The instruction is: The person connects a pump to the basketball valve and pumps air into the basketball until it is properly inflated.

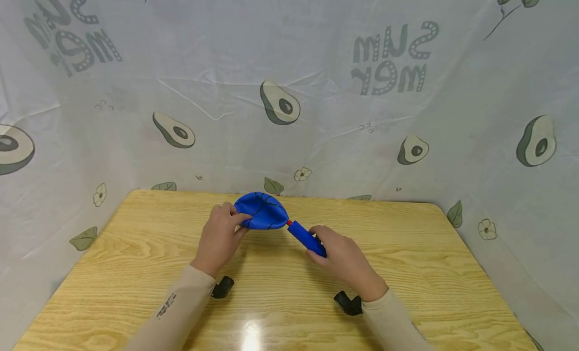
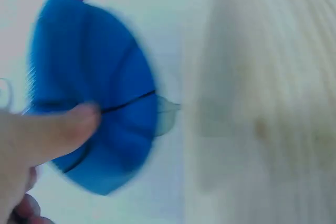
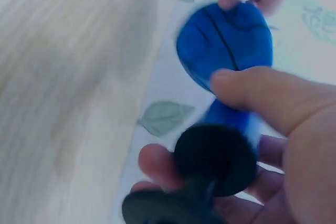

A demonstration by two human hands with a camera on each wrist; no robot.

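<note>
A limp, caved-in blue ball [image 1: 261, 211] with black seam lines hangs over the table, folded like a bowl. My left hand [image 1: 219, 239] pinches its left edge, the thumb [image 2: 63, 129] lying on the blue skin in the left wrist view. At the ball's right end a red tip joins it to a blue hand pump [image 1: 306, 238]. Round the pump's barrel my right hand [image 1: 342, 256] is curled. The pump's black handle [image 3: 215, 156] points toward the camera in the right wrist view. Whether the tip sits inside the ball is too small to tell.
Below both hands lies a wood-grain table [image 1: 280, 300]. A whitish curtain [image 1: 226, 54] printed with avocados and leaves hangs behind it and along both sides. Black wrist mounts [image 1: 222, 287] show beside the sleeves.
</note>
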